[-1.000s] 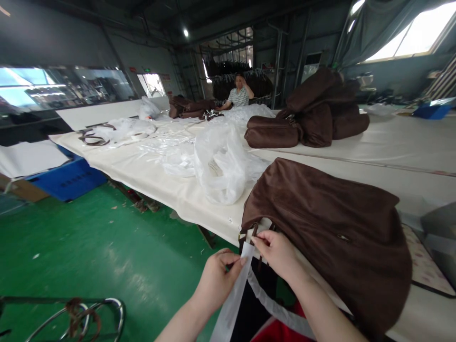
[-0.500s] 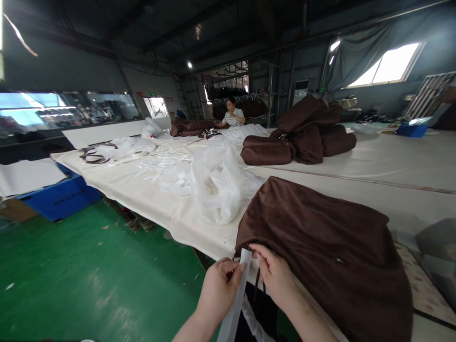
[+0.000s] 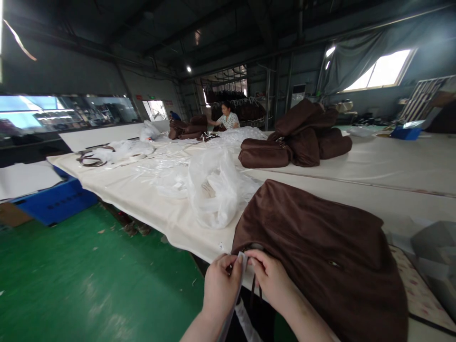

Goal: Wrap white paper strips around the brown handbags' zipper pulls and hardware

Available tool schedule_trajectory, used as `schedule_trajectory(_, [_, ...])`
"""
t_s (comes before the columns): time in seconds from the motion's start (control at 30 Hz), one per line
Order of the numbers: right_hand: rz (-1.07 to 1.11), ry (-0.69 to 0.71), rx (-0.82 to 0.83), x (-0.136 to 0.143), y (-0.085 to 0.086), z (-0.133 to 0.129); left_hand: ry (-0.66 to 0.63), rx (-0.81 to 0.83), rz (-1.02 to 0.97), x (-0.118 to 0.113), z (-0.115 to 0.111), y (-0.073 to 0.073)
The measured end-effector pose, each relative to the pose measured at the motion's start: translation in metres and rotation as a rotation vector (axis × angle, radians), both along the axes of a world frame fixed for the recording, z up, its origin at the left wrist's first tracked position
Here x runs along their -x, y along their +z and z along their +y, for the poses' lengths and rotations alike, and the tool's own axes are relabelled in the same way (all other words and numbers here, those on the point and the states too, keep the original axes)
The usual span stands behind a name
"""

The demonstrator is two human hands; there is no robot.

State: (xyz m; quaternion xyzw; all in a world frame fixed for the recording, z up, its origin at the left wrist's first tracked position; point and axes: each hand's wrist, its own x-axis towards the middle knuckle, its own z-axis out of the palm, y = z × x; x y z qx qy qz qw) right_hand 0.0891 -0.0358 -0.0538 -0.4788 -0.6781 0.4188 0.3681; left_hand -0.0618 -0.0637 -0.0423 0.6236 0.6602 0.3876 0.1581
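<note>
A large dark brown leather-like bag (image 3: 320, 251) lies across the near right of the table, a small metal piece showing on its side. At its left corner, over the table edge, my left hand (image 3: 221, 285) pinches a narrow white strip (image 3: 242, 266) between thumb and fingers. My right hand (image 3: 267, 274) is closed at the strip's upper end, against the bag's corner; the fingertips partly hide what they grip there. Below the hands hang a thin brown strap (image 3: 252, 289) and a white wrapped length (image 3: 245, 323).
Crumpled clear plastic (image 3: 213, 190) lies beyond my hands. Stuffed brown bags (image 3: 265, 154) are piled farther back on the white table (image 3: 142, 190). A co-worker (image 3: 228, 118) in a striped top is at the far end. A blue bin (image 3: 60, 199) stands on the green floor at left.
The white strip has turned more edge-on and folded narrower between my hands, which have drawn slightly closer together. The distant co-worker's arm has moved from near the head out toward the brown bags.
</note>
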Motion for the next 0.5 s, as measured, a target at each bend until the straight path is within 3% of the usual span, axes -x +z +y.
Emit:
schedule_trajectory(0.13, [-0.045,-0.064,0.125,0.007,-0.001,0.008,0.059,-0.081,0.013,-0.002,0.005,-0.007])
schedule_trajectory(0.27, [0.0,0.063,0.252,0.018,0.001,0.016,0.074,-0.098,0.043,-0.001,0.007,-0.006])
schedule_trajectory(0.5, [-0.004,0.005,0.202,0.025,0.001,0.019,0.051,-0.151,0.152,0.0,0.001,0.0])
